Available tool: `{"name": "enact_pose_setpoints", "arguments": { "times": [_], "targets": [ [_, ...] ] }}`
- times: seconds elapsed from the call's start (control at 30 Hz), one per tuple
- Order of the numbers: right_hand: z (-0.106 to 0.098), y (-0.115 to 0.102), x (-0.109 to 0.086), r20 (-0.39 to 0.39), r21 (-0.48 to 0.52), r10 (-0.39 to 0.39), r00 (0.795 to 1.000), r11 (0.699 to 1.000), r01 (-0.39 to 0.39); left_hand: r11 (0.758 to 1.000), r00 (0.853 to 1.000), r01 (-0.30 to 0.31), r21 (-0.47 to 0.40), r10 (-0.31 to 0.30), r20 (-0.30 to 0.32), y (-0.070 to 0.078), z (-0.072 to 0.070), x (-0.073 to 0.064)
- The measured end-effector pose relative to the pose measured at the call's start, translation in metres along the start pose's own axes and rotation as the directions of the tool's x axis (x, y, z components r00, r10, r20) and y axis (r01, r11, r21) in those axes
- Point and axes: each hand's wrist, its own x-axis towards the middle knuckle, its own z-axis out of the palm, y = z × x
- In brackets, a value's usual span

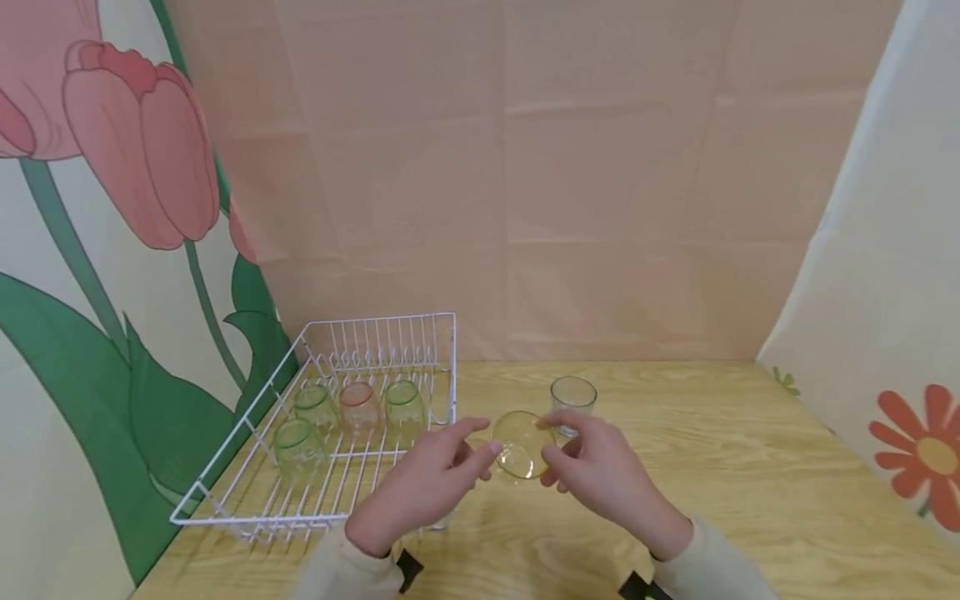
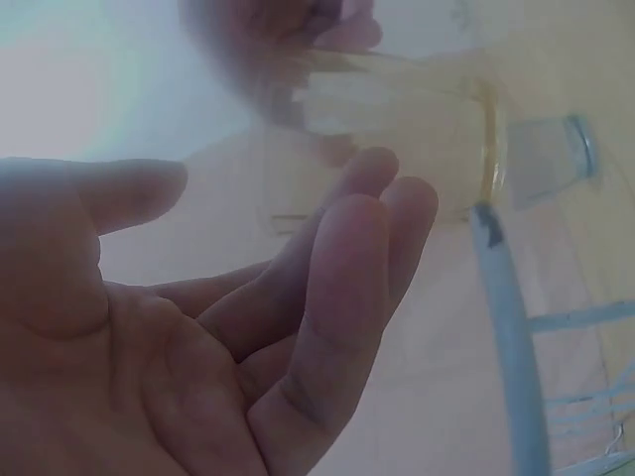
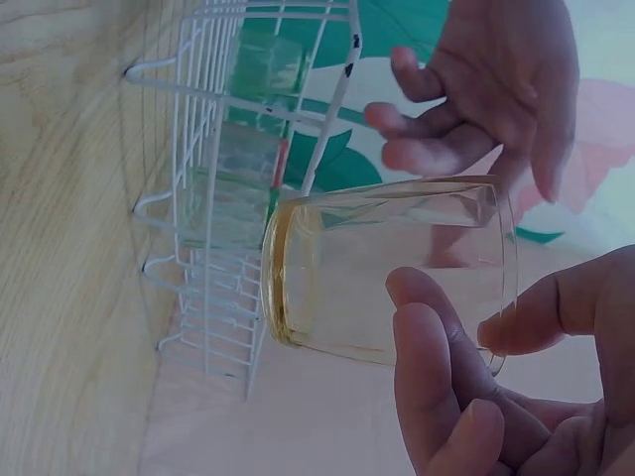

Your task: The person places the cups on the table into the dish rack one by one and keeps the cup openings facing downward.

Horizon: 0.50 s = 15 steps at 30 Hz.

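A yellow-tinted drinking glass [image 1: 517, 446] is held above the table, mouth up. My right hand [image 1: 603, 467] pinches it near the rim between thumb and fingers, as the glass [image 3: 387, 268] in the right wrist view shows. On the opposite side, my left hand [image 1: 431, 471] hovers close to the glass. Its fingers [image 2: 342, 278] are loosely bent around nothing, and a gap shows between that hand [image 3: 506, 89] and the glass. Just behind the right hand, a clear glass [image 1: 573, 392] stands on the table, its lower part partly hidden.
At left stands a white wire dish rack [image 1: 255, 522]. Three green glasses [image 1: 300, 446] and a pink glass [image 1: 360, 408] sit in it, bottoms up as far as I can tell. The wooden table [image 1: 712, 467] meets a pinkish backdrop [image 1: 600, 208] behind.
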Motion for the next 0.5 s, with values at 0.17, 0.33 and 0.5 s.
{"name": "enact_pose_setpoints", "arguments": {
  "times": [0.17, 0.33, 0.5],
  "targets": [
    [-0.0006, -0.0044, -0.0054, -0.005, -0.008, -0.014, 1.0, 1.0, 0.014, 0.999, 1.0, 0.016, -0.044, -0.015, 0.026, 0.0014, 0.0052, 0.0019],
    [-0.0014, -0.0063, -0.0056, -0.006, -0.003, -0.024, 1.0, 1.0, 0.024, 0.999, 1.0, 0.004, -0.042, -0.003, 0.015, 0.0009, 0.0059, 0.004],
    [-0.0024, -0.0033, -0.0018, 0.009, 0.042, -0.009, 1.0, 0.999, 0.009, 0.999, 1.0, -0.016, -0.048, 0.016, 0.002, -0.0013, 0.0075, 0.0055]
  ]
}}
